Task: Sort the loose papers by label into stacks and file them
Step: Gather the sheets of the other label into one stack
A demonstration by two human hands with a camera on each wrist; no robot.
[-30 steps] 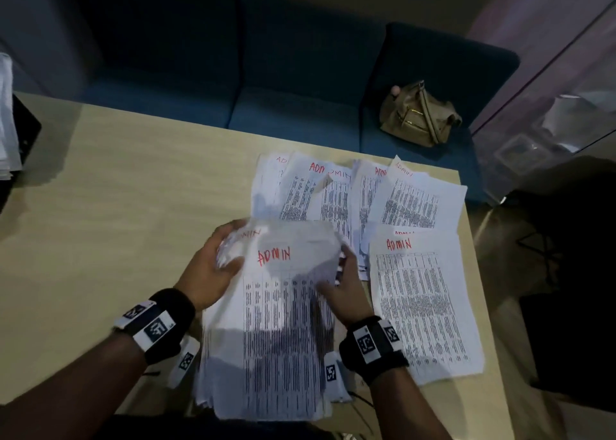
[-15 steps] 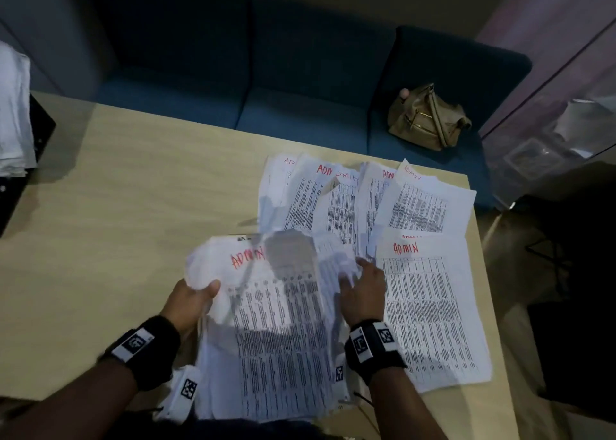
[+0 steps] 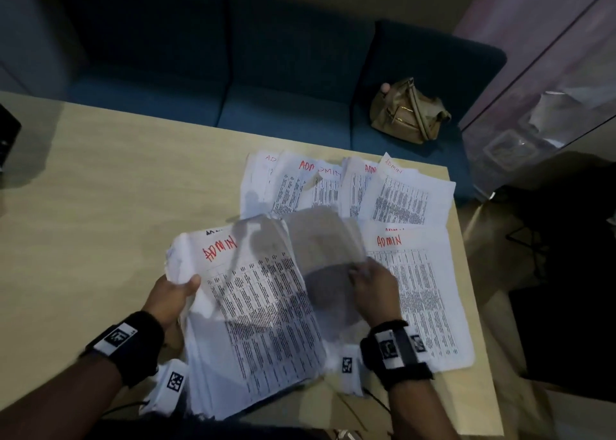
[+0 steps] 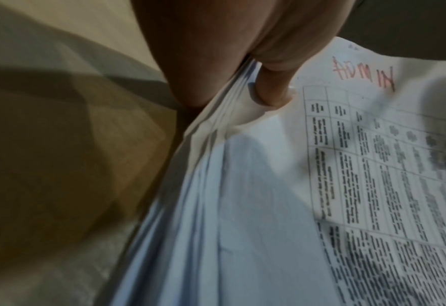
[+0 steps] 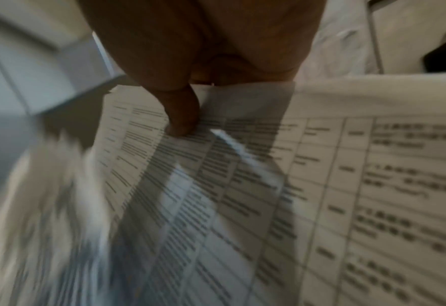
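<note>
Head: on the pale wooden table (image 3: 100, 206), the thick white "ADMIN" paper stack (image 3: 253, 323) has tilted left since 0.5 s ago; left hand (image 3: 170, 298) clamps its 9 o'clock edge. Left wrist: thumb (image 4: 271, 91) presses the stack, other fingers hidden. Right wrist: right hand (image 5: 190, 62) pinches 1 blurred lifted sheet (image 5: 242, 165).

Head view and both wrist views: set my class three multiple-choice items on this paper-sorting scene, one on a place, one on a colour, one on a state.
1. Where does the tan handbag lie?
A. on the blue sofa
B. on the table
C. on the floor

2. What colour is the "ADMIN" label on the held stack?
A. blue
B. red
C. green

3. What is the left hand doing?
A. resting flat on the table
B. hanging idle
C. gripping the stack's edge

Key: 1 A, the bag sits on the seat cushion beyond the table. 2 B, the handwriting is red in the head and left wrist views. 3 C, the thumb presses on top of the sheets.
</note>
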